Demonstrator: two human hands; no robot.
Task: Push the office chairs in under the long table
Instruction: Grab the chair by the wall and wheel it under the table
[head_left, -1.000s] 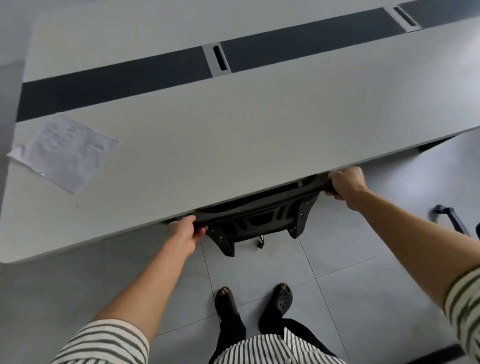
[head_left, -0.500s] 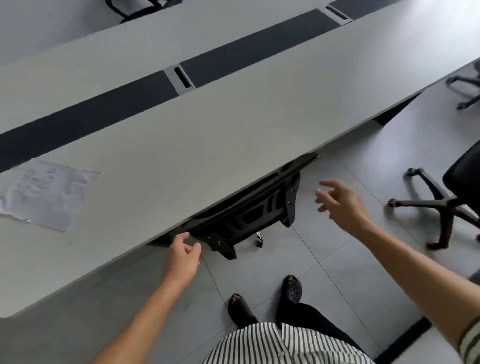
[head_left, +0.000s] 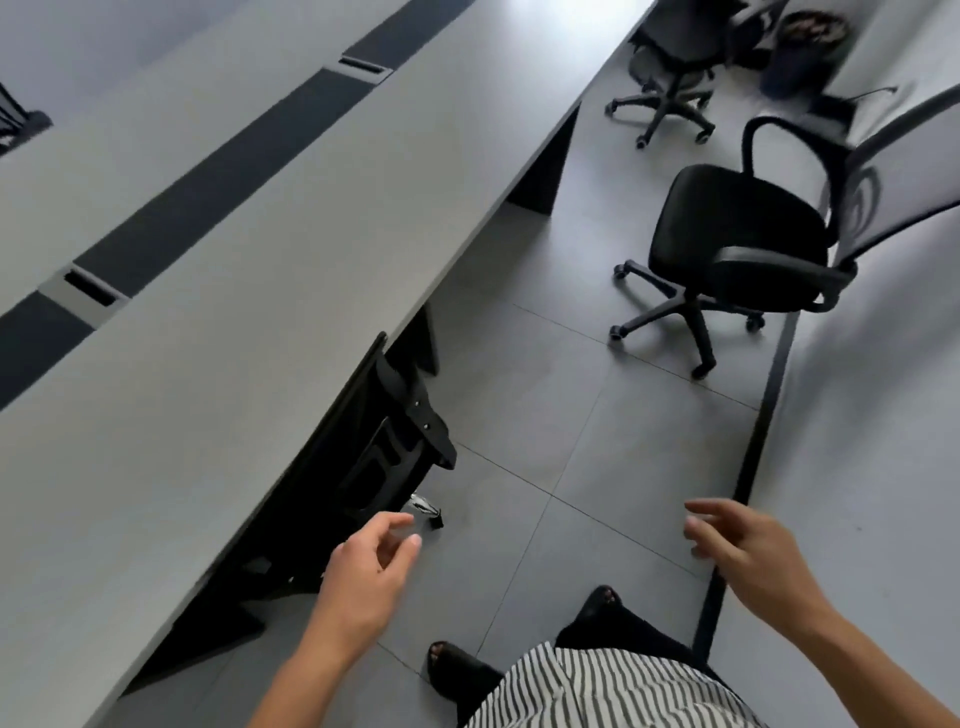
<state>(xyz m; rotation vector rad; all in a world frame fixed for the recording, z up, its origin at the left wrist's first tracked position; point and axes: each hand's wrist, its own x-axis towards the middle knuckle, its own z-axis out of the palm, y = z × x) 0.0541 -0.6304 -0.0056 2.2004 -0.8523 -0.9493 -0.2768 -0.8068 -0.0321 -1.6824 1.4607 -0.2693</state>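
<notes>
The long grey table (head_left: 249, 332) runs from lower left to upper right, with a dark strip down its middle. One black office chair (head_left: 384, 447) is tucked under its edge; only its backrest shows. A second black chair (head_left: 737, 244) with a mesh back stands out on the floor at the right, away from the table. A third chair (head_left: 670, 67) stands farther off near the table's far end. My left hand (head_left: 369, 571) hovers free beside the tucked chair, fingers apart. My right hand (head_left: 748, 551) is off to the right, fingers spread, holding nothing.
A grey wall (head_left: 872, 467) with a black skirting strip (head_left: 753, 457) runs along the right. The tiled floor (head_left: 545, 415) forms an aisle between table and wall. A dark bag or bin (head_left: 805, 47) sits at the far end. My feet stand below.
Both hands have let go of the tucked chair's backrest and drawn back. The view has swung right, bringing the second and third chairs and the wall into sight.
</notes>
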